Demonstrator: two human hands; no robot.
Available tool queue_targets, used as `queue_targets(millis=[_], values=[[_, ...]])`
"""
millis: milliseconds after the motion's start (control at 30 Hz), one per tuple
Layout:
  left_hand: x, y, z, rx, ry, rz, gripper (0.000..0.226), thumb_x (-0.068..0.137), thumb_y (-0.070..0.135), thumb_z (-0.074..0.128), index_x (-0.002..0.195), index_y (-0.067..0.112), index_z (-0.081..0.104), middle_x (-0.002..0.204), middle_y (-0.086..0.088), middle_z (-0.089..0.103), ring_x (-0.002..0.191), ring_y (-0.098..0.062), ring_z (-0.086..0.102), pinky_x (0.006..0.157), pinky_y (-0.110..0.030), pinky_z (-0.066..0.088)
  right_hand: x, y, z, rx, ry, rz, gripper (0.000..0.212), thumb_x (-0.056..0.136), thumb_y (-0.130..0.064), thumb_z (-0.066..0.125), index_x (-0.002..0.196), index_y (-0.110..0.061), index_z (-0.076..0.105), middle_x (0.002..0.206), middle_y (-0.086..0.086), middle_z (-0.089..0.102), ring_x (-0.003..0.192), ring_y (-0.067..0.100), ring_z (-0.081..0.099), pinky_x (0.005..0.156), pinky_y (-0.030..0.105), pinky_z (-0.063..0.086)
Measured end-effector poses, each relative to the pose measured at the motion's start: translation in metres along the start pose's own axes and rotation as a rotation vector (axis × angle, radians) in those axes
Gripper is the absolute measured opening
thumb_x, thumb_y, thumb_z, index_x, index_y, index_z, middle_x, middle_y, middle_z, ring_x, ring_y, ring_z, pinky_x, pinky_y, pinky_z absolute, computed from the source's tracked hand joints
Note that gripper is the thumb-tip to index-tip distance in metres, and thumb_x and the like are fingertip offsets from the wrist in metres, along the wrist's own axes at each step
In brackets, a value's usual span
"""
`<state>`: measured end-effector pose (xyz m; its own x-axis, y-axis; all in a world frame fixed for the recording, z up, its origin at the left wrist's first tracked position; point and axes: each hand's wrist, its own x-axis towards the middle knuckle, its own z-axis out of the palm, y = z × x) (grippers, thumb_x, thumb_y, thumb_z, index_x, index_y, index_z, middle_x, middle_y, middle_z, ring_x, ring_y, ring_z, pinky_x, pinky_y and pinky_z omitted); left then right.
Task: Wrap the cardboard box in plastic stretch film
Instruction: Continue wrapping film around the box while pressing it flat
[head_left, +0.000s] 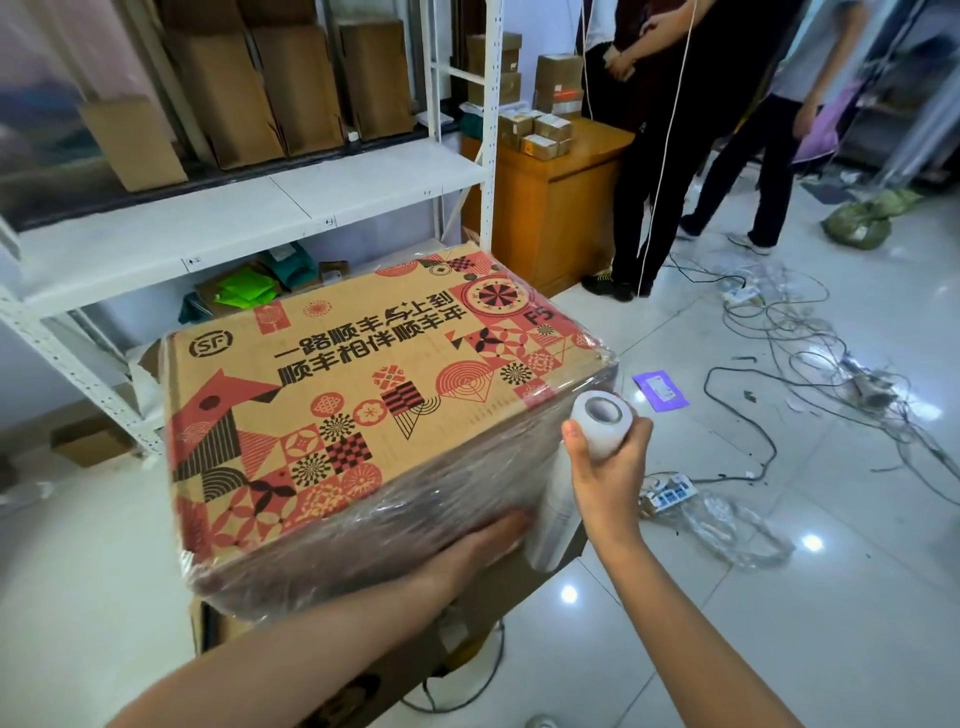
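One printed cardboard box (363, 415), one film roll (571, 483), two hands.
Box fills frame centre, sides film-covered; left hand (483, 540) presses flat on its near side, right hand (605, 467) grips the roll at its right corner.

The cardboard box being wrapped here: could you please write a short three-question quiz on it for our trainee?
1. True or false: film already covers the sides of the cardboard box.
2. Which of the hands grips the film roll: A left, B right?
3. What does the left hand press on?

Key: 1 true. 2 B, the right hand. 3 The box's wrapped near side.
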<state>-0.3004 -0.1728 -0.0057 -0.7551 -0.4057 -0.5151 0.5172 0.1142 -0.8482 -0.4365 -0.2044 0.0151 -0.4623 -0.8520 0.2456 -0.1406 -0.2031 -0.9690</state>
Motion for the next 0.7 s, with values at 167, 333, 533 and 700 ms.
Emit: queue_targets(millis=[167,333,533,700], values=[[0.011,0.028,0.007,-0.398,-0.156,0.039,0.088,0.092,0.042,0.05,0.146,0.0,-0.005,0.157,-0.018,-0.007,0.143,-0.036,-0.002,0.115,-0.046,-0.001,0.007,-0.001,-0.001,-0.011,-0.009,0.038,0.056,0.072,-0.04,0.071,0.112,-0.018,0.039,0.111,0.006,0.056,0.083,-0.003,0.061,0.065,0.012,0.05],[0.001,0.039,0.015,-0.462,-0.222,-0.058,0.1,0.085,0.054,0.057,0.149,0.01,-0.006,0.156,-0.018,-0.011,0.138,-0.046,-0.012,0.096,-0.07,-0.017,0.003,0.002,-0.003,-0.001,-0.027,0.016,0.061,0.071,-0.039,0.071,0.118,-0.016,0.039,0.118,0.006,0.053,0.093,0.009,0.062,0.072,0.018,0.05],[-0.003,0.03,0.027,-0.445,-0.192,-0.108,0.094,0.086,0.065,0.042,0.15,0.01,0.0,0.155,-0.021,-0.015,0.137,-0.047,-0.016,0.09,-0.075,-0.023,0.004,0.005,-0.005,-0.019,-0.095,-0.048,0.056,0.078,-0.023,0.075,0.115,-0.032,0.035,0.123,0.003,0.041,0.103,0.016,0.058,0.075,0.015,0.05],[-0.004,0.02,0.029,-0.491,-0.173,-0.127,0.081,0.089,0.058,0.042,0.15,0.015,0.011,0.155,-0.021,-0.012,0.139,-0.046,-0.016,0.093,-0.071,-0.023,0.005,0.002,-0.021,-0.045,-0.274,-0.082,0.065,0.062,-0.045,0.073,0.115,-0.043,0.036,0.125,-0.003,0.034,0.113,0.006,0.049,0.082,0.013,0.048]])
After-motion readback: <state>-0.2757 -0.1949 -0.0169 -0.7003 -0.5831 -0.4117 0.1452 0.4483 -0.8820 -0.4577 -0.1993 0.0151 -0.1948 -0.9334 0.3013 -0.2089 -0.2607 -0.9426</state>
